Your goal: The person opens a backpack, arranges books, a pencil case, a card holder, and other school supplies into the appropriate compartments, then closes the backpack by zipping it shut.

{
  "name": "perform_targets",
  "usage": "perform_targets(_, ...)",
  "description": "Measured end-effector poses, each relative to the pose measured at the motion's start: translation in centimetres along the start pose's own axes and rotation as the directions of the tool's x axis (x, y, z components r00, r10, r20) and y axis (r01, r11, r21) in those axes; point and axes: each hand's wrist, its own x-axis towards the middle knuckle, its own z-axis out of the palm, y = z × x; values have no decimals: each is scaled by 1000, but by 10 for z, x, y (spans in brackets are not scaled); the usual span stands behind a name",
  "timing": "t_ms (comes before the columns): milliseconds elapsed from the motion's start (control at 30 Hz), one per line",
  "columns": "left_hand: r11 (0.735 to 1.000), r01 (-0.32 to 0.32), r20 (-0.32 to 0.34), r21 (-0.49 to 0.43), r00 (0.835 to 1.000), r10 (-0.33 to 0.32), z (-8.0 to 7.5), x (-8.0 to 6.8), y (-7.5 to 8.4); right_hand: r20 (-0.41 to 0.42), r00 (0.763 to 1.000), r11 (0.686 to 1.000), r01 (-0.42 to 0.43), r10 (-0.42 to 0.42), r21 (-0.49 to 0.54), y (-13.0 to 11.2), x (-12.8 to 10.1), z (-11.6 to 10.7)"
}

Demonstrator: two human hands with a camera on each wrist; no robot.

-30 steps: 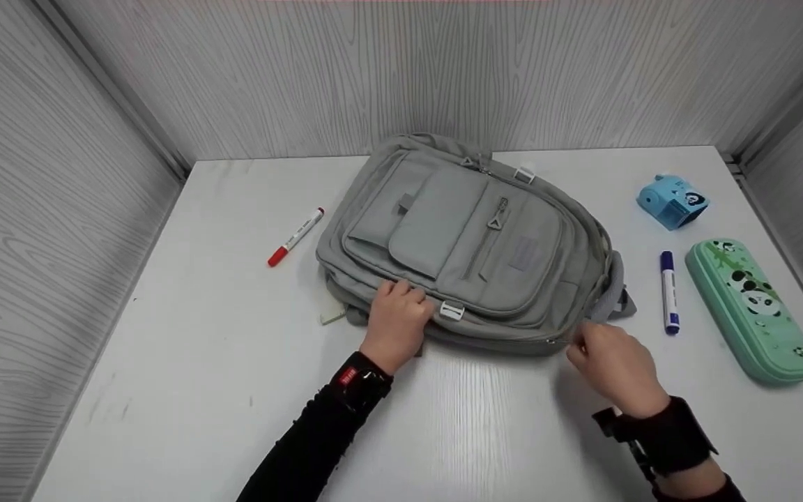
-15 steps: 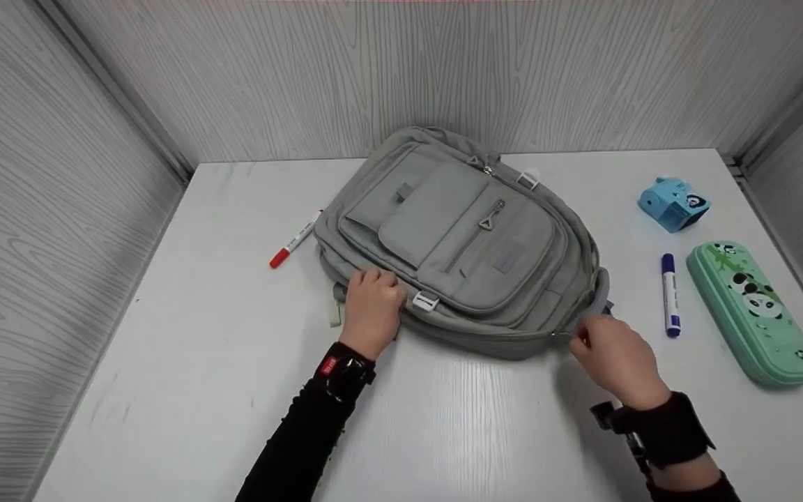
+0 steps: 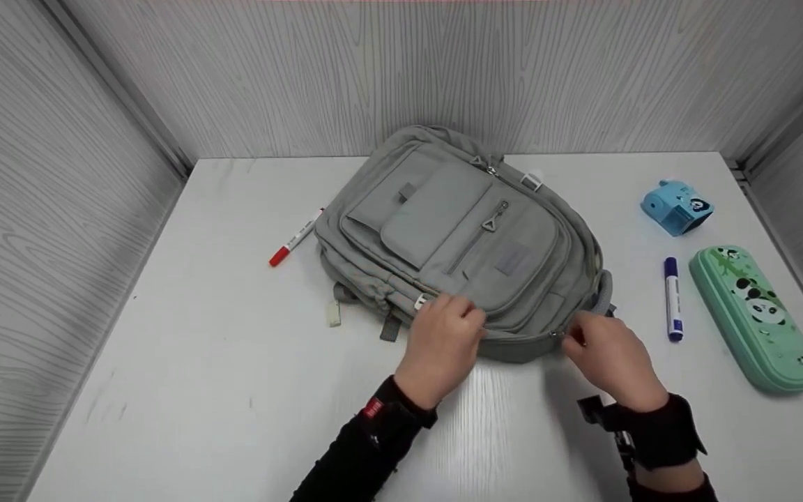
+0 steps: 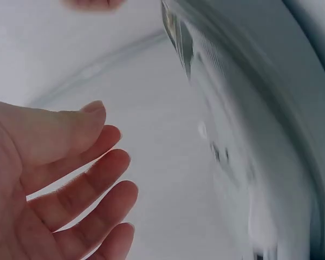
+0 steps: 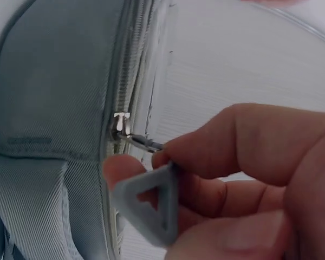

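A grey backpack lies flat on the white table, front pockets up. My right hand is at its near right edge and pinches the zip pull. In the right wrist view the thumb and fingers grip the metal link beside the zip slider, with the grey triangular tab hanging below. My left hand is at the backpack's near edge, in the middle. In the left wrist view the left hand has its fingers spread and holds nothing, beside the blurred backpack.
A red marker lies left of the backpack. On the right are a blue marker, a green panda pencil case and a blue sharpener. Grey walls close in the table at the left, back and right.
My left hand let go of the backpack's near left corner and moved right to the middle of the near edge. The right hand stayed at the zip; the backpack shifted slightly.
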Motion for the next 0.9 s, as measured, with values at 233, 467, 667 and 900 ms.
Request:
perform_targets(233,994,-92,9,65,996,92,39,5,40,-27,999,999,33,-33,25,-5,0,3)
perform_targets(467,990,-71,90,119,994,60,64,7,63,-27,996,996,86,-85,10,-2,0,6)
perform_targets(667,996,-87,110,9,990,86,73,7,57,-31,995,995,97,-96,14,11,2,3)
perform_targets(900,977,-187,84,-103,977,196,71,-1,40,-2,995,995,97,-96,35,22,6,4)
